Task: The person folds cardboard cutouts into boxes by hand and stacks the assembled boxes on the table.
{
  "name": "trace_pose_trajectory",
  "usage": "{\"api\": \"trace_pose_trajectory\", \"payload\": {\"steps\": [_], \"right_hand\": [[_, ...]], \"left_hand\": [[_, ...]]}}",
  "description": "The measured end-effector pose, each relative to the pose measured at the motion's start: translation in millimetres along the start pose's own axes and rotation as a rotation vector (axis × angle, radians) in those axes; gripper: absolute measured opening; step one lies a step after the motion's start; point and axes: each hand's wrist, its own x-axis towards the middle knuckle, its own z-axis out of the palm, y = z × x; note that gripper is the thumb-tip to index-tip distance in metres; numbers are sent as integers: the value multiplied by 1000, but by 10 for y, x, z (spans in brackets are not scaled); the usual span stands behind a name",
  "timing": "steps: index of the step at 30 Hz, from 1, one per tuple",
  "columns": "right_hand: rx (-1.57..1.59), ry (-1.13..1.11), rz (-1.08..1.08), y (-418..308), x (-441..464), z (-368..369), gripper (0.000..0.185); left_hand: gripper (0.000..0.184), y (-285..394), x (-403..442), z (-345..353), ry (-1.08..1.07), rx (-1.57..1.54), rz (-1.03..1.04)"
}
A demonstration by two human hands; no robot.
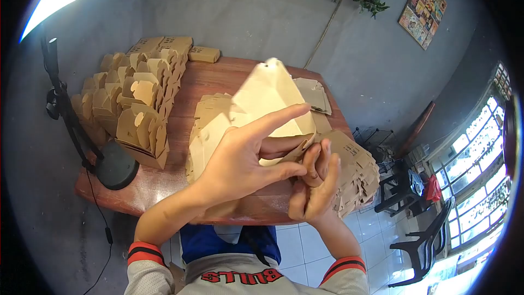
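A partly folded cardboard box (266,93) is held up over the table in front of me, its pale inner side facing me. My left hand (243,155) grips its near edge, with some fingers inside the box, the thumb outside and the index finger stretched along it. At the near right corner, my right hand (318,186) has its bent fingers closed on the box's edge; the exact grip is partly hidden. Beneath the hands lie flat cardboard blanks (212,110), and a thick pile of more blanks (355,172) sits at the right.
Several rows of folded boxes (143,123) stand at the left of the wooden table (210,79), near a black lamp base (116,165). Closed cartons (204,53) lie at the back. Grey flat sheets (314,94) rest at the far right. A black chair (423,246) stands beyond.
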Motion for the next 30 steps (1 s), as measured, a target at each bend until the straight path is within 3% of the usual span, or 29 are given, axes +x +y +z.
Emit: {"api": "trace_pose_trajectory", "payload": {"steps": [3, 6, 8, 11, 12, 13, 15, 19, 20, 22, 23, 24, 25, 26, 27, 29, 30], "right_hand": [[59, 100, 67, 13, -133, 73, 79], [298, 25, 361, -76, -81, -199, 78], [475, 227, 491, 4, -1, -268, 75], [783, 385, 708, 228, 289, -353, 73], [730, 259, 810, 328, 291, -418, 74], [979, 244, 814, 414, 250, -436, 77], [1186, 186, 680, 578, 181, -465, 66], [1256, 268, 698, 518, 327, -360, 41], [1320, 268, 654, 490, 344, -322, 35], [1421, 289, 633, 533, 332, -265, 24], [1383, 327, 679, 531, 307, -231, 24], [1343, 364, 725, 511, 288, -183, 23], [1302, 402, 770, 491, 259, -118, 23], [1052, 452, 748, 486, 180, 20, 20], [813, 440, 662, 431, 131, 142, 18], [351, 398, 471, 295, 61, 412, 16], [390, 459, 513, 244, -15, 588, 19]], "left_hand": [[70, 97, 83, 44, 7, 42, -17], [66, 129, 119, 37, -21, 199, 34], [63, 161, 108, 10, -45, 334, 88], [62, 118, -3, 83, -183, 152, 60], [59, 134, -45, 98, -223, 76, 36], [59, 142, -72, 96, -270, 83, 8], [58, 162, -96, 53, -356, 107, -36], [61, 59, -87, -105, -493, 200, -23], [55, 21, -90, -138, -488, 188, -85], [46, -141, -119, -204, -399, 207, 1], [42, -241, -150, -247, -351, 214, 42], [37, -336, -156, -356, -295, 711, 227], [36, -422, -116, -453, -232, 900, 394], [38, -504, -134, -566, -103, 1150, 424], [39, -581, -189, -638, 29, 1398, 444], [32, -700, -321, -639, 193, 1544, 301], [28, -737, -376, -634, 277, 1619, 232]]}}
